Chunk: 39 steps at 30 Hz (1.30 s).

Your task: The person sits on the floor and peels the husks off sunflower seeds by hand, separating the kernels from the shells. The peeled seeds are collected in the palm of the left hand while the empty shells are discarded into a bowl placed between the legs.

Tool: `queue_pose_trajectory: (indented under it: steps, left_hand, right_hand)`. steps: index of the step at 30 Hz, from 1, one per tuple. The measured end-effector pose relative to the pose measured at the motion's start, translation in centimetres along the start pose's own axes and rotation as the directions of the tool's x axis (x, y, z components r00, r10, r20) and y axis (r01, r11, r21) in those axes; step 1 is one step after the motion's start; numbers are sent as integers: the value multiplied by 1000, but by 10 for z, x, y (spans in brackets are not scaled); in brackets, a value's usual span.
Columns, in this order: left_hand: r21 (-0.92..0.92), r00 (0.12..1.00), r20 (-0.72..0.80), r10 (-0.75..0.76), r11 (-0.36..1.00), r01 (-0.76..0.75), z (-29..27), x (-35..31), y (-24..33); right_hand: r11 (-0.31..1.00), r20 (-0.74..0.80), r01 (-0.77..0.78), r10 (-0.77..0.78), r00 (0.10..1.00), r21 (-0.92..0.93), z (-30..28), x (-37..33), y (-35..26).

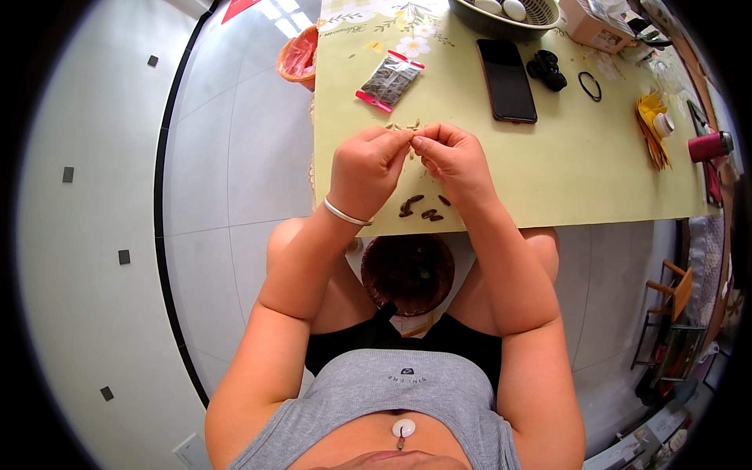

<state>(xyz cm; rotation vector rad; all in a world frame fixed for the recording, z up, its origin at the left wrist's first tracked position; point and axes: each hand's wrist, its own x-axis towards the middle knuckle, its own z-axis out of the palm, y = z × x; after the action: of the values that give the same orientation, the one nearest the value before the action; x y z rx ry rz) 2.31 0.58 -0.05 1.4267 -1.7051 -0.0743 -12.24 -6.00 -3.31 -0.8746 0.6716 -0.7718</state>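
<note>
Dark seeds, 6 o'clock from where left hand and right hand pinch together (can't tell on what), look light, brittle, kinda slick; I'd grip edges.

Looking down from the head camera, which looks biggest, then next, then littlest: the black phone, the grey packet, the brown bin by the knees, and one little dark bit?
1. Brown bin
2. Black phone
3. Grey packet
4. Little dark bit

The bin sits lower down, so its real size is unsure.
</note>
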Motion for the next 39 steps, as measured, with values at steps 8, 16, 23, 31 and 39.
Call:
queue_pose_trajectory:
  steps: [8, 16, 23, 31, 39]
  left_hand:
    - [229, 995, 68, 70, 970, -84, 7, -4, 4]
    - [122, 998, 44, 50, 991, -55, 10, -3, 5]
    - [-636, 839, 328, -435, 555, 537, 1, 1, -5]
    - [-700, 694, 489, -529, 236, 673, -4, 5, -16]
    - [-634, 817, 355, -455, 525, 568, -4, 5, -16]
  right_hand:
    - [992, -129, 82, -95, 987, -100, 9, -5, 3]
    - [964, -89, 154, -176, 980, -216, 6, -4, 1]
    - [1000, 63, -29, 29, 998, -5, -6, -2, -12]
    - [999, -2, 9, -9, 1000, -40, -1, -3, -11]
    - [981, 37, -89, 84, 996, 173, 1, -1, -12]
